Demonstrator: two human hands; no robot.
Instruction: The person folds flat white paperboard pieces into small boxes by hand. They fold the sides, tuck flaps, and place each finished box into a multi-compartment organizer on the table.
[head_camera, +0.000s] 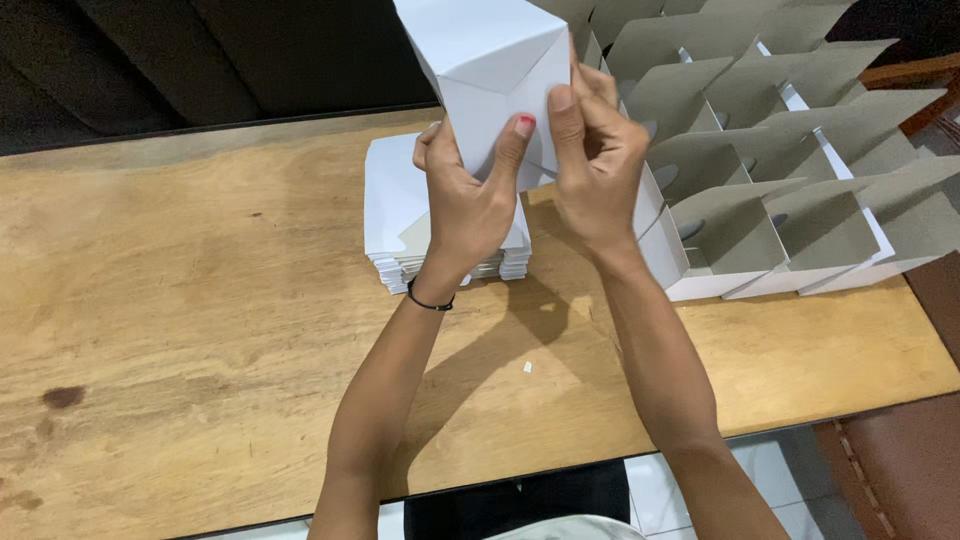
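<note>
Both hands hold one white box up at the top centre of the frame, off the table, with its folded bottom flaps facing the camera. The left hand grips it from below: thumb with a red nail pressed flat on the lower flap, the other fingers wrapped round the left side. The right hand is touching the box's right edge, thumb pressed on the flap seam and the fingers curled in behind; how far those fingers grip the back I cannot tell, since the box hides them. A thin black band sits on the left wrist.

Directly under the hands, centre of the frame, lies a stack of flat white box blanks on the wooden table. The stack is partly hidden by the left hand.

The upper right of the frame is filled with rows of made-up boxes, lids open and standing up, grey cardboard inside, white outside. The nearest row sits just beside the right wrist.

A tiny white scrap lies on the table between the forearms. A dark stain marks the wood at lower left. A dark seat or cushion runs along the upper left behind the table. White floor tile shows at the lower right edge.
</note>
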